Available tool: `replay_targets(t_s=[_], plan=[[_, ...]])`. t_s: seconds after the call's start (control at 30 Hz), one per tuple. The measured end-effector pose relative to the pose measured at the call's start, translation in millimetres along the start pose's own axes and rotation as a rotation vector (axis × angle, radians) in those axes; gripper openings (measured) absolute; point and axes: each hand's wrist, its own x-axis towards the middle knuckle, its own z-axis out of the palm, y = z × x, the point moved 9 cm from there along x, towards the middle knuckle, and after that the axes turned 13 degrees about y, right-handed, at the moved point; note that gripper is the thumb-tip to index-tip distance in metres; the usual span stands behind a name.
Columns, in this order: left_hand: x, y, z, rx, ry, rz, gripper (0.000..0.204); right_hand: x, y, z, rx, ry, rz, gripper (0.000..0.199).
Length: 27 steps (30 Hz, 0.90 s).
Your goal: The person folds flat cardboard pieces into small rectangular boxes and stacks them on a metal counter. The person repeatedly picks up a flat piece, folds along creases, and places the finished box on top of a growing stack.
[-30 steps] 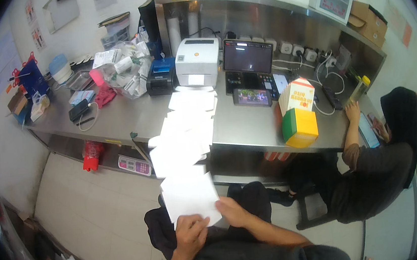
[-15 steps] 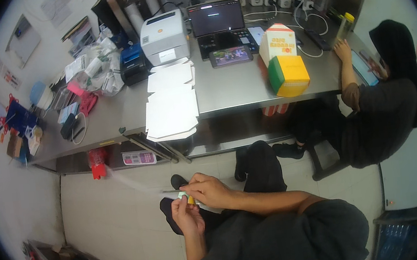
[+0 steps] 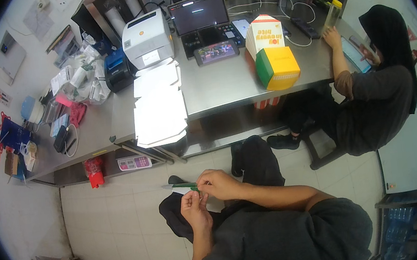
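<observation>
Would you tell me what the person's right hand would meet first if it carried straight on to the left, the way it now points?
Nothing close: the right hand holds a flat green piece with the left hand. Beyond that, only bare floor tiles show, though depth is unclear.

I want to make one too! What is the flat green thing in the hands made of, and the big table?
The flat green piece, pinched by the left hand and right hand, looks like thin printed cardboard: seen edge-on, very flat, like the white flat sheets stacked on the table. The table looks like brushed stainless steel: grey, with a dull sheen.
</observation>
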Motion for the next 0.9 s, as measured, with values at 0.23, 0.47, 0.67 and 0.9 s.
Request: replay_targets(t_s=[0.23,0.47,0.67,0.9], plan=[[-2.7,-4.8,2.9,-0.071,-0.12,-0.088,0.01,3.2,13.6,3.3,0.144,0.017,0.168,0.019],[-3.8,-11.7,6.7,-0.273,-0.125,-0.103,0.013,-4.7,-24.9,2.5,-0.092,-0.081,-0.177,0.019],[-0.7,-12.0,1.1,-0.364,-0.218,-0.131,0.015,-5.4,-33.3,3.7,-0.013,-0.112,-0.181,0.018],[0.8,-4.3,7.8,-0.318,-0.212,-0.107,0.015,-4.8,-33.2,-2.4,0.096,-0.042,-0.14,0.01]])
